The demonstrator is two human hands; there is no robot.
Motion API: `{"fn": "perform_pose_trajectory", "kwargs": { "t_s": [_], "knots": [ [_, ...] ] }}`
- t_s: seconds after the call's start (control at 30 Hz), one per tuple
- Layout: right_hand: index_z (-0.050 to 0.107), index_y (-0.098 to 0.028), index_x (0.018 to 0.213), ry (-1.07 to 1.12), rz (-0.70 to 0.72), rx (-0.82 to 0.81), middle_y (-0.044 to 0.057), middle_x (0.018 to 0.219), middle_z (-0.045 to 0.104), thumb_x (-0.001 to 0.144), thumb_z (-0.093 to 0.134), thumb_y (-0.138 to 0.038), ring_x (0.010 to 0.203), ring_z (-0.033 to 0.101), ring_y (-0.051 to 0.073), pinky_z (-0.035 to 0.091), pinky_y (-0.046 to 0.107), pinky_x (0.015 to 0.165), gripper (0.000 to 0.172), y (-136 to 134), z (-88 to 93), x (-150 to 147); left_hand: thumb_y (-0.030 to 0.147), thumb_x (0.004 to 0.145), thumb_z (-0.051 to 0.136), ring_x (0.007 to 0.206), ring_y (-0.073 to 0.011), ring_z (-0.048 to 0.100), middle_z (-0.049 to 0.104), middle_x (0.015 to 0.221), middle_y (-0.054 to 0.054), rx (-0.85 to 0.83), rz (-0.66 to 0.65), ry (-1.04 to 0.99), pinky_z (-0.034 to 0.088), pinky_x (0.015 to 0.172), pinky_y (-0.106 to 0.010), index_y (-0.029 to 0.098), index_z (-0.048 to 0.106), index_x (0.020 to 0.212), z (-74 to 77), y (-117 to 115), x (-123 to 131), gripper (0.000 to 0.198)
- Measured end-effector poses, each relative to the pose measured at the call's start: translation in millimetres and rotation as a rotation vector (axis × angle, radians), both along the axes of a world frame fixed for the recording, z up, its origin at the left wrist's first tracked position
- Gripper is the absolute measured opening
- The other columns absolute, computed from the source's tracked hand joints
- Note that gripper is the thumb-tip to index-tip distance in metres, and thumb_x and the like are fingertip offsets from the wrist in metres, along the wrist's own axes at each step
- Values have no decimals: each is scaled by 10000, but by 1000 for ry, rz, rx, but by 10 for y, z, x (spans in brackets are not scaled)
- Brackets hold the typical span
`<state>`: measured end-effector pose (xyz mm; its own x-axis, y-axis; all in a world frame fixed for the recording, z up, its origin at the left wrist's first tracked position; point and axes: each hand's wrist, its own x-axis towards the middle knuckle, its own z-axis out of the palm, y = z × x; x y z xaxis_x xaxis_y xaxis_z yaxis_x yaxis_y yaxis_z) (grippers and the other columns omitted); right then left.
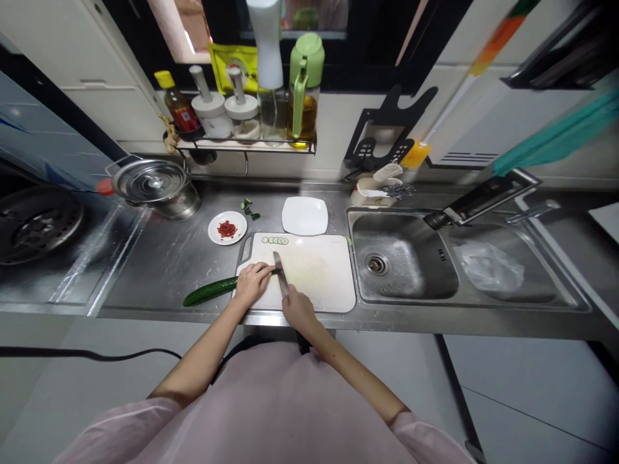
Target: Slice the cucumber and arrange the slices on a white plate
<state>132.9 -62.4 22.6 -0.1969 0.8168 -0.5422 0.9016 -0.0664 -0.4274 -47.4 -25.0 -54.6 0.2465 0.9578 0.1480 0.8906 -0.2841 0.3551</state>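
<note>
A long green cucumber (209,291) lies across the left edge of the white cutting board (324,274). My left hand (252,282) is closed over its right end and holds it down. My right hand (298,309) grips the handle of a knife (280,274), whose blade stands at the cucumber's cut end, right beside my left fingers. A short row of cucumber slices (275,240) rests near the board's far edge.
A small dish of chopped red chili (227,228), cucumber scraps (249,209) and an empty white plate (304,215) sit behind the board. A lidded steel pot (155,187) is at the left, a double sink (403,261) at the right, and a bottle rack (246,143) on the wall.
</note>
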Motion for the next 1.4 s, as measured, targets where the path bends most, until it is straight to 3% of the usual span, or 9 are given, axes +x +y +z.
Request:
{"fn": "perform_pose_trajectory", "kwargs": {
  "t_s": [0.33, 0.77, 1.4],
  "knots": [
    [516, -96, 1191, -20, 54, -13, 171, 1015, 692, 940, 342, -169, 947, 651, 252, 390, 301, 715, 314, -99, 50, 52, 322, 945, 466, 954, -194, 570, 658, 1113, -39, -4, -5, -30, 437, 845, -334, 308, 672, 1166, -23, 16, 0, 302],
    [504, -94, 1232, -58, 48, -33, 175, 1060, 689, 938, 360, -148, 1000, 653, 251, 423, 299, 742, 332, -27, 96, -30, 306, 949, 463, 960, -189, 566, 663, 1108, -34, 8, -19, -42, 433, 842, -326, 307, 677, 1152, 13, 25, 9, 295],
    [511, -109, 1177, -109, 38, -8, 176, 1045, 685, 922, 364, -135, 1004, 663, 265, 466, 330, 773, 296, 97, -38, -205, 312, 946, 449, 930, -191, 574, 663, 1110, -44, 8, -34, -48, 448, 823, -333, 313, 674, 1164, -24, 26, -10, 313]
  ]
}}
